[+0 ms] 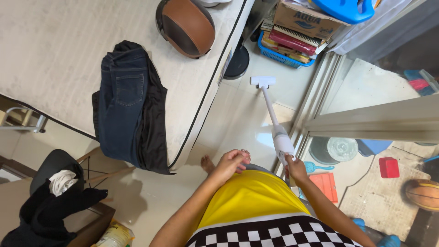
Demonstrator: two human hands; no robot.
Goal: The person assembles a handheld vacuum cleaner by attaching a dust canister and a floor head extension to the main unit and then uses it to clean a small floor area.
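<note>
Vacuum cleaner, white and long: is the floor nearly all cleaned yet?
I cannot tell how much is done; the glossy cream tile floor looks free of mess. In hand: the right hand grips the white stick vacuum cleaner, its head beside the blue plastic basket. The left hand holds nothing.

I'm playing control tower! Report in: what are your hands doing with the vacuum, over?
Right hand gripping white stick vacuum, head on floor by mattress. Left hand loosely curled, holding nothing. Blue basket of books just ahead, over.
</note>
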